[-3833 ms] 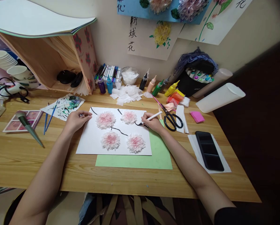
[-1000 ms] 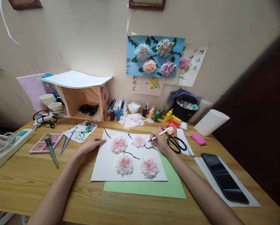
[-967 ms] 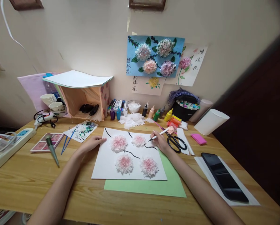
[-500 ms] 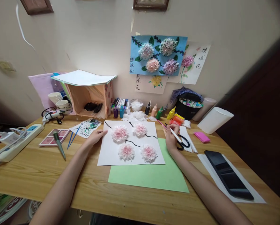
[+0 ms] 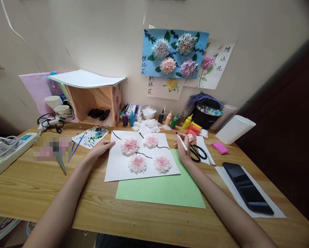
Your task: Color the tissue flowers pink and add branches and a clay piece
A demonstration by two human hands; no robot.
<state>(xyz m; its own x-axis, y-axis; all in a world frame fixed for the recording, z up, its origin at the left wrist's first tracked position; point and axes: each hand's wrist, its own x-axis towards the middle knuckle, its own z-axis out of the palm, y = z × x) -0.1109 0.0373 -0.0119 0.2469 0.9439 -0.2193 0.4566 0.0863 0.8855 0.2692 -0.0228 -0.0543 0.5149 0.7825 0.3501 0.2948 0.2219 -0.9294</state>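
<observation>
The white pen is gripped by the right hand, right of the white sheet; the sheet's left edge is pressed by the flat, unclenched left hand.

Four pink paper flowers sit on one white sheet, with one green sheet under it. One pair of scissors, one phone and one white pen are in view. Two hands show: the left hand and the right hand. Paint bottles number perhaps seven; the row is small and crowded. Four flowers fill the blue poster.
</observation>
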